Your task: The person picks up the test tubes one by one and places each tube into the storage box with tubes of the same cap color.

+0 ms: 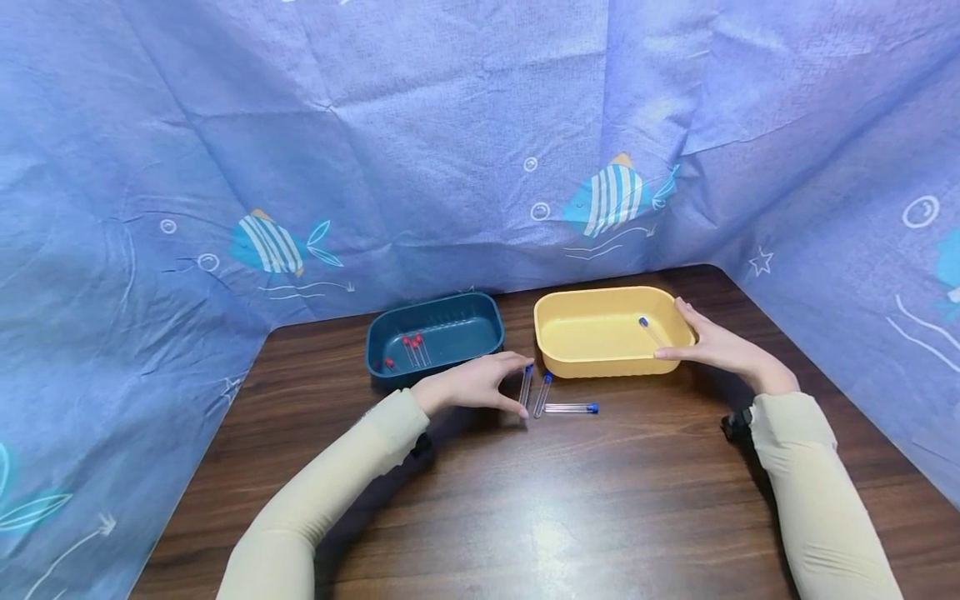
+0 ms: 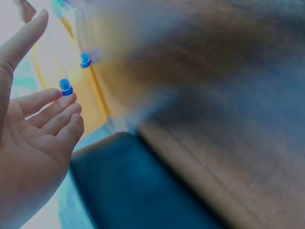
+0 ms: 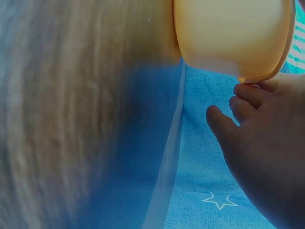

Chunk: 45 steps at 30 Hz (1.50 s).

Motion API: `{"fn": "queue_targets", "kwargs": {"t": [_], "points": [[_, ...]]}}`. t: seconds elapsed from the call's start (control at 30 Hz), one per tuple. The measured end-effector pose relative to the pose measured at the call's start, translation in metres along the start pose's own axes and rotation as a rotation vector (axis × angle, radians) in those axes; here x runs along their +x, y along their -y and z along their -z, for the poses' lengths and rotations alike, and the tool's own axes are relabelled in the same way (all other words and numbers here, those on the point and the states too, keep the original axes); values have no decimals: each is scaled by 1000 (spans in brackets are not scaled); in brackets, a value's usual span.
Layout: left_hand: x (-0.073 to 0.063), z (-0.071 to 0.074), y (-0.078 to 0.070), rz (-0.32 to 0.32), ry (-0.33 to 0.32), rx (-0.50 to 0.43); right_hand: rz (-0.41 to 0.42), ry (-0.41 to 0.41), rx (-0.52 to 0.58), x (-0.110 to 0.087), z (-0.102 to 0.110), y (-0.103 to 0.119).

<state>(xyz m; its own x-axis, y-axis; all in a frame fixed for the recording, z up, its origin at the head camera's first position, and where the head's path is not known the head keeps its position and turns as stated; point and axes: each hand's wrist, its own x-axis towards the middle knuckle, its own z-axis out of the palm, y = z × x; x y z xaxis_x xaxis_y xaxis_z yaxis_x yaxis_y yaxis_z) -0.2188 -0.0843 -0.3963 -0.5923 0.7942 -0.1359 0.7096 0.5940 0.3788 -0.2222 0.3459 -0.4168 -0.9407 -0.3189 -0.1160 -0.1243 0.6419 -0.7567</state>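
Observation:
In the head view my left hand [image 1: 480, 382] spans a clear blue-capped test tube [image 1: 526, 385] lengthwise, fingertips at the cap and thumb by the other end. The left wrist view shows the blue cap [image 2: 66, 87] against the fingertips. Beside it on the table lie a slanting blue-capped tube [image 1: 542, 396] and blue-capped tubing [image 1: 572, 408] lying crosswise. My right hand [image 1: 723, 343] holds the right end of a yellow basin [image 1: 600, 367], thumb on the front rim, fingers toward the back corner. Inside that basin a blue-capped tube [image 1: 651, 331] leans near the thumb.
A dark teal basin [image 1: 375, 367] stands left of the yellow one, with several red-capped tubes [image 1: 416, 350] in it. The brown wooden table [image 1: 525, 517] reaches back to a blue fish-print cloth [image 1: 450, 167] hanging behind and at the sides.

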Motion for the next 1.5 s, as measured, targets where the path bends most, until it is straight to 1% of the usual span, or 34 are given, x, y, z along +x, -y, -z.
{"fn": "queue_targets", "kwargs": {"t": [0.1, 0.27, 0.37, 0.57, 0.63, 0.7, 0.77, 0.87, 1.0, 1.1, 1.23, 1.33, 1.5], "points": [[-3, 12, -3, 5, -14, -22, -4, -1, 5, 0, 0, -1], [-10, 37, -4, 38, -51, -43, -12, -3, 13, -1, -1, 0], [-15, 53, -5, 46, -85, -40, -11, -5, 11, -1, -1, 1], [-27, 84, -7, 90, -169, -35, -4, -11, 4, -1, -1, 2], [-30, 91, -6, 100, -195, -42, 1, -9, 6, -1, -1, 3], [-31, 96, -5, 111, -212, -45, -2, -6, 8, -2, -1, 3], [-28, 97, -6, 118, -219, -43, -5, -4, 10, -3, -1, 3], [-15, 97, -11, 120, -218, -34, -7, -7, 6, -3, 0, 2], [9, 99, -25, 95, -210, -5, 12, -16, -2, -2, -1, -1], [29, 103, -38, 61, -193, 9, 5, -21, 3, -1, -1, -2], [55, 106, -56, 18, -144, 23, -2, -20, 6, -3, -2, -1], [75, 109, -71, -1, -110, 44, 1, -20, -1, -3, -3, 0], [108, 114, -94, -36, -96, 110, -10, -23, -12, -2, -3, 1]]}}
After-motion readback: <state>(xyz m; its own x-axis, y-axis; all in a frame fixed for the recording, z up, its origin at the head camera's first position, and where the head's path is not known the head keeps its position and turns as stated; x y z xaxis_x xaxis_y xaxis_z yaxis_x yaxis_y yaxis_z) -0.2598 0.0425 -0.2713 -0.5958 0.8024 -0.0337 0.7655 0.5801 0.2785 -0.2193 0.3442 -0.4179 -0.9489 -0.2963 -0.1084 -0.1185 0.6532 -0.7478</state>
